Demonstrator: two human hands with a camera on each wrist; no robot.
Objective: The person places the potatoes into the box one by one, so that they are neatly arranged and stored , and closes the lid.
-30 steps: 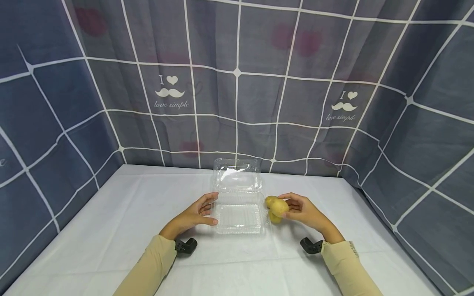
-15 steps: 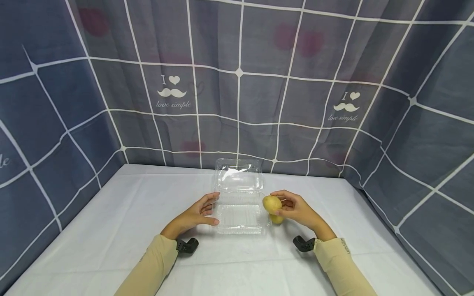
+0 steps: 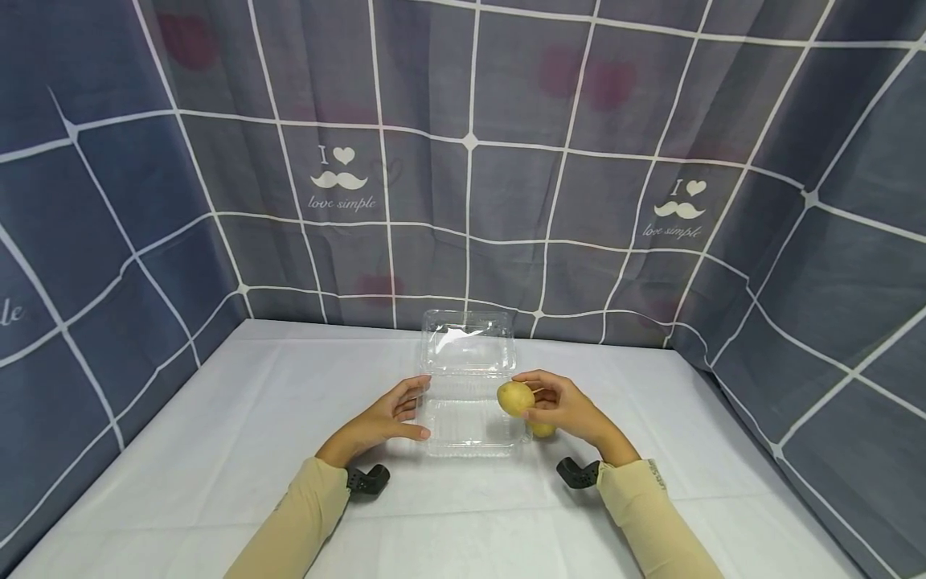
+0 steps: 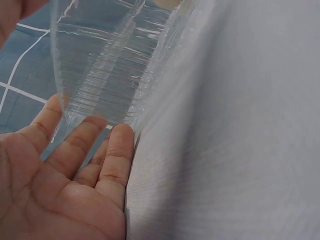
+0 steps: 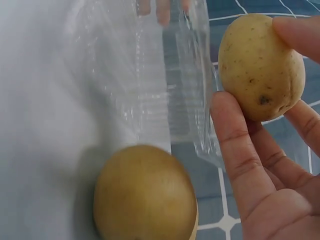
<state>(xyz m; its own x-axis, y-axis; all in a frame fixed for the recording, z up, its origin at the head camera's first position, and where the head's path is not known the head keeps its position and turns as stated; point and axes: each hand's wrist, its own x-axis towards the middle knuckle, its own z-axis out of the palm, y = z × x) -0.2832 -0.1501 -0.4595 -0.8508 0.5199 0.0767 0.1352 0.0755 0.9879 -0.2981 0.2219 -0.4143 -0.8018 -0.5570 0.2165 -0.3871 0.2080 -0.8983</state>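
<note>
My right hand (image 3: 575,408) holds a yellow potato (image 3: 514,399) between thumb and fingers, over the right edge of a clear plastic clamshell container (image 3: 465,428). In the right wrist view this potato (image 5: 257,65) shows small dark spots and sits higher than the container's wall. Another potato (image 5: 142,195) lies on the table just right of the container, partly behind my right hand in the head view. My left hand (image 3: 379,422) rests at the container's left side, fingers loosely spread. In the left wrist view its fingertips (image 4: 119,142) are right at the ribbed clear wall.
The container's lid (image 3: 469,342) stands open toward the back of the white-covered table (image 3: 325,515). A dark grid-patterned curtain (image 3: 427,185) encloses the back and sides. Black wrist cameras (image 3: 367,480) sit on both forearms.
My right hand has moved left with the potato, from beside the container to over its right edge. My left hand has stayed by the container's left side.
</note>
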